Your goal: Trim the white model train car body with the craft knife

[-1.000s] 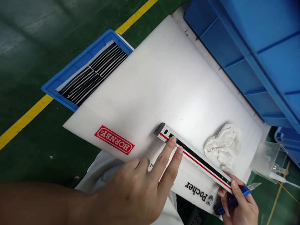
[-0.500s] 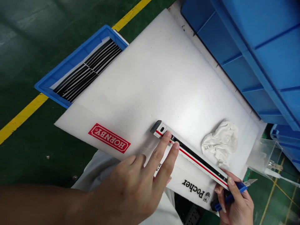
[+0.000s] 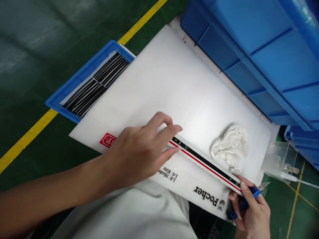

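A long white bar (image 3: 206, 166) with a black channel and a red line lies slantwise over the white foam board (image 3: 154, 89). Near its far left end, my left hand (image 3: 147, 146) spans the bar's width, thumb at the near edge and a fingertip at the far edge; the palm hides that end. My right hand (image 3: 254, 212) grips the bar's other end between thumb and fingers. It also holds a blue utility knife (image 3: 245, 204), whose blade sticks out to the right. A crumpled white cloth (image 3: 230, 146) rests on the board, right of the bar.
A blue tray (image 3: 62, 93) of black strips stands beyond the board's left edge. Large blue bins (image 3: 249, 49) line the upper right. At the right edge is a clear plastic box (image 3: 281, 159) with a white-tipped tool. Green floor with yellow lines shows around.
My left hand has gone from pointing with two fingers on the bar to a curled grasp across it. The bar's left end is now covered. The view has shifted slightly.
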`<state>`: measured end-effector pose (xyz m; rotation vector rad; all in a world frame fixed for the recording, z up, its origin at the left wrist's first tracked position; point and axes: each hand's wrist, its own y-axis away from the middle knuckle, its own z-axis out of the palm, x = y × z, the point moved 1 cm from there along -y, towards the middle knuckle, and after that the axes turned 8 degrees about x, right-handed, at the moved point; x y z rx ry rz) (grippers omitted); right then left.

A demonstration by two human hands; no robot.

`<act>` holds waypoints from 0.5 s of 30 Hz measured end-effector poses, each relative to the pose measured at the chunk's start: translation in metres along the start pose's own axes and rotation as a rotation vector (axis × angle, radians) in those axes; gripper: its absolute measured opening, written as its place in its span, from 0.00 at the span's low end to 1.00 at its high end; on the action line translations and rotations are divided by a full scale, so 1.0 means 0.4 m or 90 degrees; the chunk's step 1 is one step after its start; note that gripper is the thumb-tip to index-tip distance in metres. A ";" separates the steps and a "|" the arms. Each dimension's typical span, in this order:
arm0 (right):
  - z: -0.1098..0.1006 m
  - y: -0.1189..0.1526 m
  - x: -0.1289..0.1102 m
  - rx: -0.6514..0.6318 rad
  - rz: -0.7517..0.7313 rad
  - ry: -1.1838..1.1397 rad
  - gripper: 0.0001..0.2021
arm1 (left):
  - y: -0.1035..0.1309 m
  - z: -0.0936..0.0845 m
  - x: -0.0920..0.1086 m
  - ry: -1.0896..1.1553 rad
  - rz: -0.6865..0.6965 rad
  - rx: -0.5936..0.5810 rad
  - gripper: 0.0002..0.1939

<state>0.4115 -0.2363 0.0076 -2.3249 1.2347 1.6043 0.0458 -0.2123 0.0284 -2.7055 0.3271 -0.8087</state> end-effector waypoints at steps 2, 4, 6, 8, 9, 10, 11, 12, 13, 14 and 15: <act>0.000 -0.002 0.006 -0.001 -0.003 0.001 0.29 | -0.031 0.003 -0.016 0.040 -0.008 -0.065 0.12; 0.004 -0.005 0.013 -0.006 -0.006 -0.001 0.29 | -0.057 0.007 -0.023 0.035 -0.010 -0.147 0.09; 0.010 -0.010 0.020 -0.020 -0.004 -0.011 0.31 | -0.080 0.005 -0.022 0.012 -0.001 -0.221 0.07; 0.016 -0.011 0.026 -0.039 0.002 -0.032 0.34 | -0.101 -0.006 -0.016 0.000 0.003 -0.286 0.06; 0.020 -0.009 0.029 -0.048 0.003 -0.046 0.34 | -0.111 -0.016 -0.011 0.003 -0.001 -0.312 0.05; 0.026 -0.006 0.033 -0.053 -0.001 -0.063 0.34 | -0.121 -0.028 -0.005 0.011 -0.013 -0.335 0.04; 0.035 -0.001 0.037 -0.053 -0.009 -0.083 0.33 | -0.130 -0.040 0.000 0.035 -0.027 -0.349 0.03; 0.048 0.003 0.041 -0.048 -0.025 -0.105 0.31 | -0.140 -0.051 0.003 0.059 -0.046 -0.359 0.02; 0.065 0.006 0.043 -0.038 -0.047 -0.128 0.29 | -0.149 -0.060 0.004 0.074 -0.073 -0.372 0.02; 0.083 0.006 0.043 -0.031 -0.071 -0.156 0.27 | -0.161 -0.068 0.001 0.076 -0.104 -0.370 0.03; 0.100 0.002 0.039 -0.025 -0.096 -0.184 0.25 | -0.173 -0.073 -0.004 0.073 -0.126 -0.378 0.02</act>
